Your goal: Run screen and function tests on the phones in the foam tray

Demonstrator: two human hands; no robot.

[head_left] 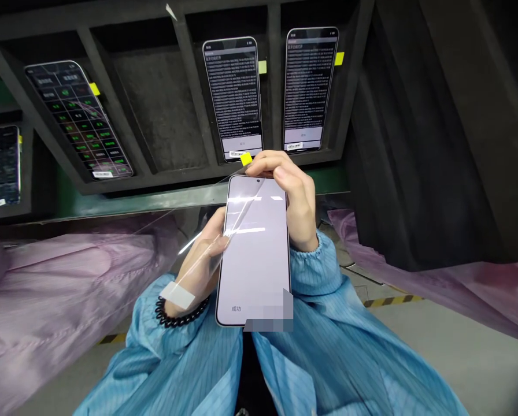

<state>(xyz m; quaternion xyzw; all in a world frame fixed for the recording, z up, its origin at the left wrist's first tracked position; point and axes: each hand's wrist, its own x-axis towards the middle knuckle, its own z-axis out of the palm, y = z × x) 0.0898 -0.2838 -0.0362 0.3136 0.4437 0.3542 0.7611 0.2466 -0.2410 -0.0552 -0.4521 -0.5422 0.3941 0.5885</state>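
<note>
Phone, centre, near side of the tray: left hand clamped on its left edge, fingers partly hidden; right hand's fingers curled at far end, hold on clear film unclear; near-right corner pixelated.

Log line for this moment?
left hand: holds phone by side | right hand: at phone's top, near yellow tab | clear film: partly lifted off phone

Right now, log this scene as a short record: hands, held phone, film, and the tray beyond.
Left hand: grips the held phone by its left edge
Right hand: fingers at the phone's top edge, near a yellow tab
Screen: pale, dark characters near lower left
Clear film: partly off the phone, across the left hand
Black tray: three lit phones in separate compartments
</note>
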